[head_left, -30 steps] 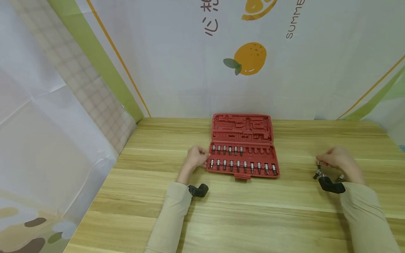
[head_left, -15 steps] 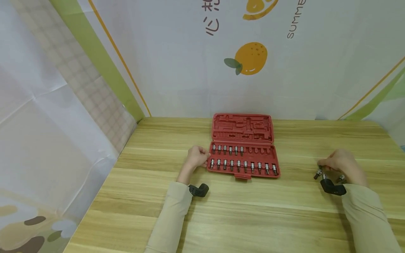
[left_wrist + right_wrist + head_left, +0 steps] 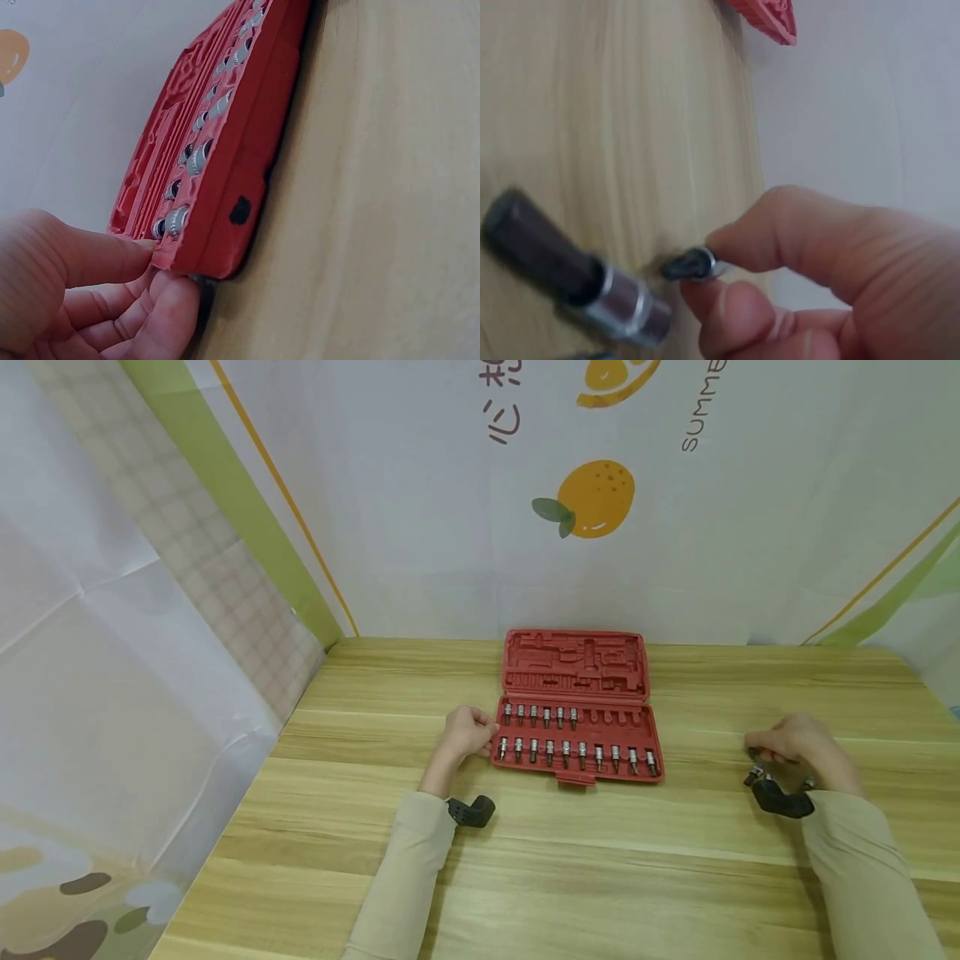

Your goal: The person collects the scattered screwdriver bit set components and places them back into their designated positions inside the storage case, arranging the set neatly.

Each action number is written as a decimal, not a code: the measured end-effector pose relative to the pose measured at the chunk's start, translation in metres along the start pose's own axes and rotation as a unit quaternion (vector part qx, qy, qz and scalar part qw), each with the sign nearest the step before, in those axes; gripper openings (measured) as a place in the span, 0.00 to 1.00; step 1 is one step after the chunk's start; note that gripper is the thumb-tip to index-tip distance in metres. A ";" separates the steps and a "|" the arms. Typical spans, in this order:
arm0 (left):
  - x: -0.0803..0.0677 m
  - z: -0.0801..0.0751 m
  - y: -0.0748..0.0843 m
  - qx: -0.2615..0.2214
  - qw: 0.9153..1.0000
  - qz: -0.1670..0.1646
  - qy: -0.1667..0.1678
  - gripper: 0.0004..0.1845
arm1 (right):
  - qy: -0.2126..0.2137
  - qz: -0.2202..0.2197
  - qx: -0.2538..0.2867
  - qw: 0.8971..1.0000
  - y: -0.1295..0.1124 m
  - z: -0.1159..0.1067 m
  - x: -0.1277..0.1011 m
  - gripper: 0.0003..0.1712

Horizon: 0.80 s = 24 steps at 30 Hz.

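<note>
Gripping the left edge of the red case, the left hand is curling its fingers round the lower left corner, thumb on top and the other fingers underneath — the left wrist view shows this contact plainly. The case is lying open on the desk near the middle, its lid folded back toward the wall. Rows of small metal bits are sitting upright in the lower half; the front row is full, while the back row is filled only on its left part.

The right hand is working well apart from the case, to its right. Its thumb and forefinger are pinching a small metal bit — the tip is pointing down toward the desk. Just beside it, a second bit is lying on the wood, blurred in the right wrist view. More loose bits are resting near the hand, partly hidden by it.

Both arms are wearing beige sleeves.
</note>
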<state>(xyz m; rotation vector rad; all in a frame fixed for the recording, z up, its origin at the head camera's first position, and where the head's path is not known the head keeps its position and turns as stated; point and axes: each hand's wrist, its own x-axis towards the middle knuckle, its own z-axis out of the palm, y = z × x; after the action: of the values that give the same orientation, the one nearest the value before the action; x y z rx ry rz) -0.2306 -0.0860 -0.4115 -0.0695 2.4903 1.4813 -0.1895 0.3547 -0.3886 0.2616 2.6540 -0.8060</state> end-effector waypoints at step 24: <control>0.001 0.002 -0.001 -0.001 1.000 0.002 0.007 0.06 | -0.009 -0.045 0.064 0.997 -0.055 0.014 0.009 0.18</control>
<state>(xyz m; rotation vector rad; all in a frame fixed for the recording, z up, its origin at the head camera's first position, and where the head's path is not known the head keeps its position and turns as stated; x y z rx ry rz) -0.2311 -0.0846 -0.4134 -0.0746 2.5014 1.4912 -0.2095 0.3025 -0.3751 0.1680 2.6159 -1.0040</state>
